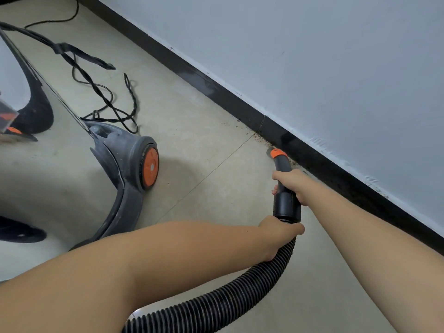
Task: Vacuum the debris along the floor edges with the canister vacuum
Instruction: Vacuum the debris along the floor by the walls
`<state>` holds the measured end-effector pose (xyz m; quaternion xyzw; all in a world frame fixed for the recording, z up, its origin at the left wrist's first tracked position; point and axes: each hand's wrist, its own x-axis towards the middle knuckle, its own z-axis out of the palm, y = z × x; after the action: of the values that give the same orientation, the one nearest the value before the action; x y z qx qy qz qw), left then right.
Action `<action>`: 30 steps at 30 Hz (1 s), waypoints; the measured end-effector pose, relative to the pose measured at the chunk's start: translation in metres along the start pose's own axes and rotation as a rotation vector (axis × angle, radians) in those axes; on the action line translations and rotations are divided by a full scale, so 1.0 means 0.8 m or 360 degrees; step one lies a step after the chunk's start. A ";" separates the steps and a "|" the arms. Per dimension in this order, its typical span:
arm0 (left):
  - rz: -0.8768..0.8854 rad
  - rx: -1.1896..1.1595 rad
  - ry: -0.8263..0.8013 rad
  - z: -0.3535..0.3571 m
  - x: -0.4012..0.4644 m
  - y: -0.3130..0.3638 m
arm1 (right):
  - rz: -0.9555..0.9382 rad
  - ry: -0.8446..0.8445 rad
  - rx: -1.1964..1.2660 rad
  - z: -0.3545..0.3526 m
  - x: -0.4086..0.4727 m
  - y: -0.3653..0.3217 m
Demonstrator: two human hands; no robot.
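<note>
My right hand [292,185] grips the black nozzle tube [286,200] of the vacuum. Its orange-collared tip [277,153] touches the floor right against the black baseboard [240,104]. Just behind, my left hand [278,234] grips the ribbed black hose [228,299] where it joins the tube. Brown crumbs of debris [258,137] lie along the floor edge just beyond the tip. The grey canister vacuum [120,164] with an orange wheel [151,167] stands on the floor to the left.
A tangled black power cord [105,99] lies on the beige tiles behind the canister. A grey-blue wall [312,56] rises above the baseboard. A dark strap [84,54] lies near the cord.
</note>
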<state>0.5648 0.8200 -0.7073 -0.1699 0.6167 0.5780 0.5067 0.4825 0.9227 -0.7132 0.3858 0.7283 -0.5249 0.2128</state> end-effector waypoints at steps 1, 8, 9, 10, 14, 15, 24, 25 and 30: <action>0.0001 0.0022 -0.0012 0.006 0.001 0.000 | 0.0019 0.0022 0.0008 -0.007 -0.001 0.004; 0.0011 0.0086 0.0001 0.022 0.020 -0.002 | 0.0052 0.0041 0.0123 -0.024 0.013 0.015; 0.0005 0.0084 0.0018 0.020 0.022 -0.003 | 0.0039 0.0031 0.0143 -0.020 0.016 0.014; 0.0003 0.0081 0.0037 0.016 0.026 -0.002 | 0.0024 0.0023 0.0152 -0.015 0.020 0.012; 0.0021 0.0052 0.0115 -0.004 0.038 0.003 | -0.0019 -0.0016 0.0171 0.005 0.033 -0.003; 0.0030 0.0037 0.0128 -0.009 0.040 0.005 | -0.0030 -0.0020 0.0169 0.010 0.037 -0.007; 0.0102 -0.0030 0.0231 -0.052 0.065 0.020 | -0.0108 -0.0051 0.0149 0.046 0.066 -0.039; 0.0109 -0.0037 0.0240 -0.056 0.067 0.022 | -0.0118 -0.0060 0.0148 0.050 0.069 -0.043; 0.0138 -0.0069 0.0278 -0.074 0.078 0.034 | -0.0143 -0.0114 0.0135 0.065 0.086 -0.064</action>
<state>0.4907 0.7988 -0.7546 -0.2038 0.6526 0.5956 0.4216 0.3952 0.8900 -0.7503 0.3424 0.7139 -0.5778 0.1984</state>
